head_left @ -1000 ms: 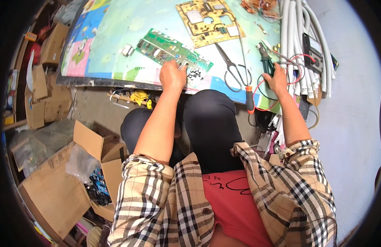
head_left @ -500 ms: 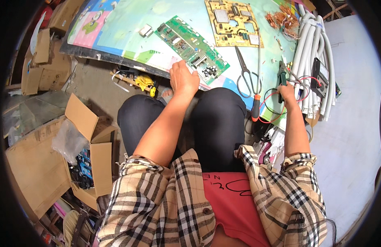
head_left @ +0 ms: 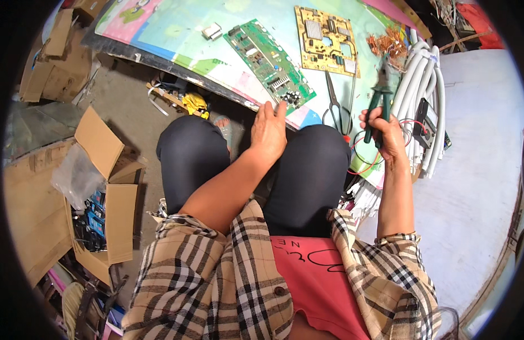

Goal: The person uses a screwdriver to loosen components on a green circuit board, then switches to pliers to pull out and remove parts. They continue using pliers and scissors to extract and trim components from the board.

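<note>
My left hand (head_left: pixel 268 133) rests at the table's near edge with its fingers stretched out, close to the lower end of a long green circuit board (head_left: pixel 270 65). Whether the fingertips touch the board I cannot tell. In my right hand (head_left: pixel 390 135) is a pair of green-handled pliers (head_left: pixel 383 86), raised with the jaws pointing away from me. Its fingers wrap round the handles, which are spread apart. Between my hands lie black scissors (head_left: pixel 334 107) and a long screwdriver (head_left: pixel 352 105), its orange handle mostly hidden by my knee.
A tan circuit board (head_left: pixel 328 42) lies farther back, near a tangle of copper wire (head_left: pixel 389 45). White tubes (head_left: pixel 434 73) are bundled at the right beside a black meter (head_left: pixel 425 126) with red and black leads. An open cardboard box (head_left: pixel 120 218) stands on the floor at left.
My right hand has lifted the pliers and brought them left, turning them more into view. My left hand has shifted slightly right and its fingers have straightened. The whole view has shifted a little.
</note>
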A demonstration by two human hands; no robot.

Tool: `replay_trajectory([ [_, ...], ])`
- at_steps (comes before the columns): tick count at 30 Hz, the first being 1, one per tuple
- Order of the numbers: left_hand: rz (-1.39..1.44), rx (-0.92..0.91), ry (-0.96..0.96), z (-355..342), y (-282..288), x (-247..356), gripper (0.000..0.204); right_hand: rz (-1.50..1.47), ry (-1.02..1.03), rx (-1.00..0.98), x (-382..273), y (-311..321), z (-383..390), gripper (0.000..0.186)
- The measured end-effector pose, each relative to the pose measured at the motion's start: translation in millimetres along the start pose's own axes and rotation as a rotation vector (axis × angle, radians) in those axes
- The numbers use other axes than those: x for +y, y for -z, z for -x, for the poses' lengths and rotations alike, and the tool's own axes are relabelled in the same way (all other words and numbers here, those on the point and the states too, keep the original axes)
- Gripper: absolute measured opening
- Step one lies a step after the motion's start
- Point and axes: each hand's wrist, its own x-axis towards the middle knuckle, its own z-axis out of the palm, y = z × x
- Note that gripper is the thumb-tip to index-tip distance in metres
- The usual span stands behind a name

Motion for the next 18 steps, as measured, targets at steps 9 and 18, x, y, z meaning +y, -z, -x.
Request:
replay_trajectory([
  [9, -0.148, -0.04, 0.059, -14.8, -30.2, 3.9, 0.074, 1.751, 0.865, -0.194, -38.9, -79.0, -28.4, 0.028],
  [18, -0.187, -0.097, 0.1, -23.0, -24.3, 9.1, 0.061, 2.618, 1.137, -0.195, -44.6, -126.2, -49.5, 0.036],
])
